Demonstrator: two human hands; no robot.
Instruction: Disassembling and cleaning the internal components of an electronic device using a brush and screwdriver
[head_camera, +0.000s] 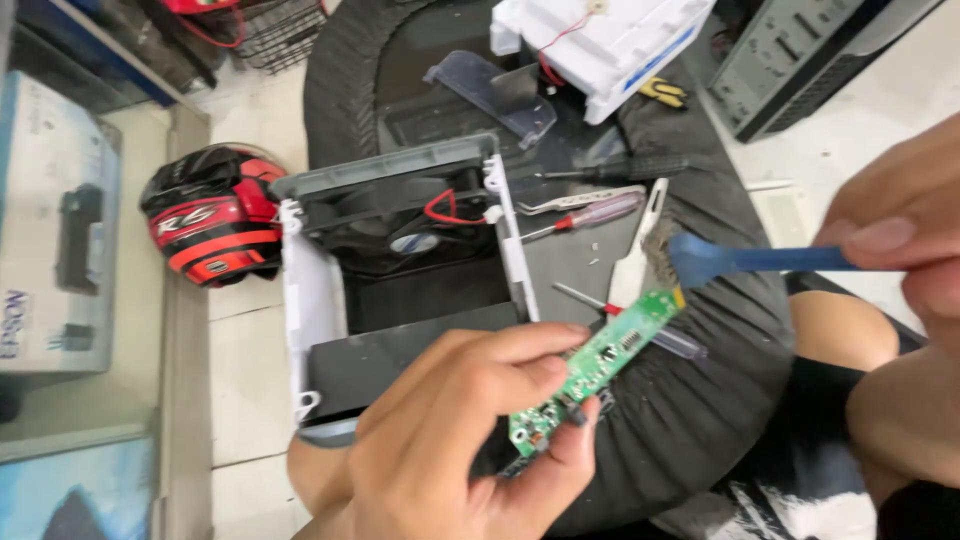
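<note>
A black tyre (700, 400) carries an opened casing (400, 270), screwdrivers (590, 215) and tweezers (580, 198).

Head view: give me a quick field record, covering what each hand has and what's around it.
left hand: pinches a narrow green circuit board, tilted up to the right
right hand: grips a blue-handled brush, bristles at the board's upper end
beneath: open grey and white casing with a black fan and red wire
surface: black round table
loose tools: screwdrivers, tweezers
floor, left: red and black helmet

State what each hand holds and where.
Left hand: green circuit board, pinched at its lower end. Right hand: blue brush, by its handle.
</note>
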